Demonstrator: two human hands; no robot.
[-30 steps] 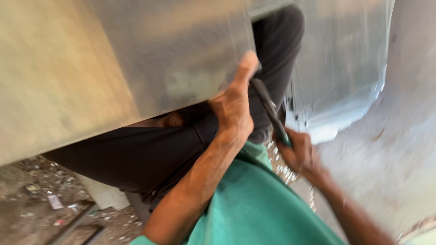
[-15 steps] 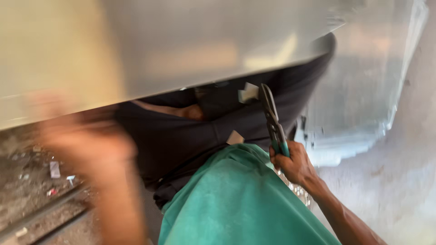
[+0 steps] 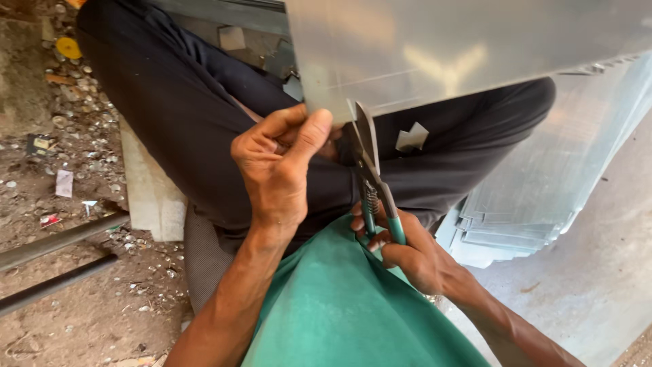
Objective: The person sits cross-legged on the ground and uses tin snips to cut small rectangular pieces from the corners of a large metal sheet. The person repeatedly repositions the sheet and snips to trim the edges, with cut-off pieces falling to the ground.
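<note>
Small paper scraps lie on the dirt at the left edge. At centre, the left hand [image 3: 278, 170] pinches the lower edge of a grey metal sheet [image 3: 468, 47] filling the upper right. The right hand [image 3: 407, 255] is wrapped around green-handled snips [image 3: 372, 180], whose long axis runs up-left, blades open against the sheet's edge. Stacked sheets [image 3: 536, 204] lie at right

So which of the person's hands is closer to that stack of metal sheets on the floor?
Right. The right hand, gripping the green-handled snips, is just beside the stack of metal sheets; the left hand sits further away, holding the raised sheet's edge.
</note>
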